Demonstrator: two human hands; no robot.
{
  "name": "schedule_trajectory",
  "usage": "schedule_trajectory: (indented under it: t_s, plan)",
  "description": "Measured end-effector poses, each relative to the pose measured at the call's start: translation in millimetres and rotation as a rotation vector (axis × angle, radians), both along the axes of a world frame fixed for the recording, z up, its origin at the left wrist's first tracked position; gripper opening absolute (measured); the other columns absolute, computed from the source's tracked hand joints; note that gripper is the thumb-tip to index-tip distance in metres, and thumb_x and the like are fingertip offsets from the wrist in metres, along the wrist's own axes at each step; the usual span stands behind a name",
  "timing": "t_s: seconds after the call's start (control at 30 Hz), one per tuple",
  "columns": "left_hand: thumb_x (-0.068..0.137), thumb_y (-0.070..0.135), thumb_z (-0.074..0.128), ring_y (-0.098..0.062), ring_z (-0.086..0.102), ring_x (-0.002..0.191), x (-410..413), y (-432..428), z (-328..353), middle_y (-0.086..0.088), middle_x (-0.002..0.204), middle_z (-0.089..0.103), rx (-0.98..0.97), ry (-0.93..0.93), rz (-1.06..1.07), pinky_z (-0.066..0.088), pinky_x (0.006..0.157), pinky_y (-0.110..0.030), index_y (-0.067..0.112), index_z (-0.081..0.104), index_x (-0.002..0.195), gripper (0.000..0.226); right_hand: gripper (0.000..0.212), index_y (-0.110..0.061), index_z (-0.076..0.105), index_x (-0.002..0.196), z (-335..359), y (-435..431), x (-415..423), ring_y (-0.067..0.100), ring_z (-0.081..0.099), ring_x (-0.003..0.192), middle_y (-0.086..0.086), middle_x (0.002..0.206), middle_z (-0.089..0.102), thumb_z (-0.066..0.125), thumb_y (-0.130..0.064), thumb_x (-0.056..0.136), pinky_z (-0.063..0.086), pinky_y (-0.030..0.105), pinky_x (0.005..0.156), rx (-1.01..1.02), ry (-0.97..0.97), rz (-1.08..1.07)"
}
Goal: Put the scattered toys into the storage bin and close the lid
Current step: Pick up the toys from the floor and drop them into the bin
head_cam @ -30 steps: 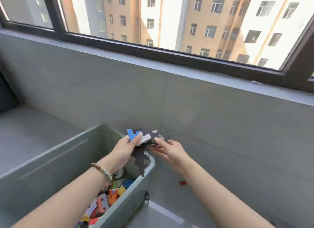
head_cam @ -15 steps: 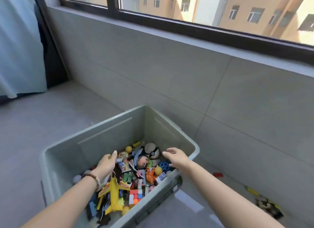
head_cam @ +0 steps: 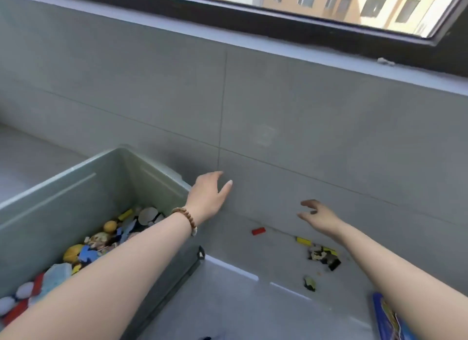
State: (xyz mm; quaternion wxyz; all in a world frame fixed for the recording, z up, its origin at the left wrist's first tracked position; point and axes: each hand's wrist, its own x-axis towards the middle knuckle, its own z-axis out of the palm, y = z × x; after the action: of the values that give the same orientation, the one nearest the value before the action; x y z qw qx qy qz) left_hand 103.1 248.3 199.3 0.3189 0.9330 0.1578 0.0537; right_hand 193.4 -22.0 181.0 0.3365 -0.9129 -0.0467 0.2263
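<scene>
Toys (head_cam: 101, 241) lie heaped in the grey-green storage bin (head_cam: 63, 205) at my left, its top uncovered; among them I see yellow balls, blue foam shapes and red and white pieces; my left forearm crosses above the bin's near right side, a beaded bracelet (head_cam: 186, 219) on the wrist; my left hand (head_cam: 207, 195) is past the bin's far right corner, in front of the grey tiled wall (head_cam: 329, 137), fingers loosely spread and holding nothing; my right hand (head_cam: 319, 216) hangs in the air further right, well apart from the left, fingers and thumb lightly curled with a gap between them, nothing in it; below and between my hands a small red block (head_cam: 258, 231) lies on the floor (head_cam: 240, 301) close to the wall; a yellow block (head_cam: 303, 241) lies to its right, just beside a cluster of dark puzzle pieces (head_cam: 323, 257); one more dark piece (head_cam: 310, 284) sits alone nearer to me; a blue printed item (head_cam: 387, 317) lies at the lower right, partly under my right forearm, too blurred to name; a black-framed window (head_cam: 278, 17) runs above the wall
</scene>
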Motion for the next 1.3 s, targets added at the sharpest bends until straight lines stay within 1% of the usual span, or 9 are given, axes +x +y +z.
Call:
schedule_trajectory:
  t_s: [0.1,0.23,0.37,0.43,0.53,0.8,1.07,1.23,1.3]
  plan:
    - [0.097,0.041,0.042,-0.024,0.033,0.135,27.5,-42.4,-35.9,-0.008,0.142,0.045,0.115,0.06,-0.105,0.028,0.108,-0.032,0.013,0.041,0.139,0.051,0.048,-0.012,0.045,0.135,-35.5,-45.3,9.0,0.024,0.039,0.133,0.006,0.146,0.04,0.058,-0.026,0.091,0.038,0.03,0.097,0.013,0.045,-0.087]
    - [0.096,0.044,0.044,-0.026,0.036,0.135,50.8,-79.2,-107.4,-0.01,0.147,0.038,0.082,0.335,-0.146,0.033,0.107,-0.034,0.015,0.033,0.144,0.057,0.044,-0.012,0.049,0.131,-90.7,-88.4,10.2,0.026,0.052,0.121,0.009,0.133,0.053,0.059,-0.025,0.091,0.041,0.027,0.084,0.003,0.106,-0.152]
    - [0.094,0.04,0.048,-0.028,0.036,0.133,71.3,-97.7,-171.9,-0.012,0.146,0.038,0.077,0.448,-0.152,0.033,0.108,-0.034,0.012,0.034,0.143,0.058,0.002,-0.012,0.061,0.088,-136.0,-116.5,15.2,0.017,0.058,0.092,-0.006,0.092,0.061,0.062,-0.013,0.089,0.037,0.021,0.072,0.053,0.119,-0.185]
    - [0.094,0.042,0.048,-0.028,0.035,0.134,83.4,-104.4,-196.4,-0.009,0.148,0.035,0.076,0.493,-0.141,0.033,0.108,-0.034,0.014,0.031,0.145,0.06,0.021,-0.022,0.055,0.075,-152.8,-125.6,19.9,0.005,0.054,0.077,-0.015,0.079,0.054,0.064,-0.007,0.087,0.039,0.012,0.065,0.107,0.104,-0.205]
    - [0.094,0.042,0.047,-0.025,0.033,0.135,99.9,-113.1,-226.7,-0.005,0.151,0.03,0.056,0.525,-0.163,0.033,0.109,-0.035,0.016,0.028,0.146,0.062,0.014,-0.021,0.059,0.085,-188.7,-138.6,27.2,0.014,0.054,0.085,-0.013,0.083,0.056,0.071,-0.016,0.082,0.04,0.022,0.076,0.139,0.077,-0.324]
    - [0.094,0.037,0.051,-0.026,0.037,0.129,128.4,-130.0,-281.7,-0.005,0.145,0.037,0.087,0.495,-0.172,0.039,0.102,-0.038,0.017,0.03,0.144,0.058,0.051,-0.011,0.06,0.114,-266.3,-161.8,36.6,0.017,0.048,0.11,0.003,0.118,0.049,0.082,-0.026,0.07,0.041,0.03,0.098,0.089,-0.056,-0.496]
    - [0.09,0.015,0.056,-0.027,0.051,0.108,127.5,-148.4,-309.0,-0.009,0.119,0.051,0.098,0.394,-0.12,0.045,0.084,-0.036,0.012,0.048,0.118,0.029,0.06,-0.008,0.055,0.121,-299.0,-170.4,48.1,0.023,0.05,0.113,0.008,0.123,0.049,0.082,-0.022,0.07,0.043,0.04,0.1,0.09,-0.043,-0.6]
    - [0.093,0.011,0.053,-0.028,0.055,0.102,127.6,-181.9,-313.4,-0.014,0.12,0.045,-0.128,0.348,-0.234,0.043,0.092,-0.033,0.005,0.047,0.121,0.03,0.045,-0.007,0.063,0.112,-319.6,-182.4,56.2,0.022,0.056,0.079,0.017,0.115,0.059,0.078,-0.019,0.071,0.043,0.025,0.071,0.074,-0.007,-0.595]
    - [0.094,0.014,0.052,-0.02,0.054,0.09,126.7,-202.8,-308.4,-0.01,0.118,0.047,-0.289,0.343,-0.257,0.041,0.084,-0.024,0.005,0.045,0.123,0.031,0.04,-0.011,0.067,0.106,-329.2,-187.4,55.5,0.021,0.055,0.073,0.018,0.108,0.061,0.078,-0.02,0.068,0.041,0.02,0.066,0.052,-0.001,-0.594]
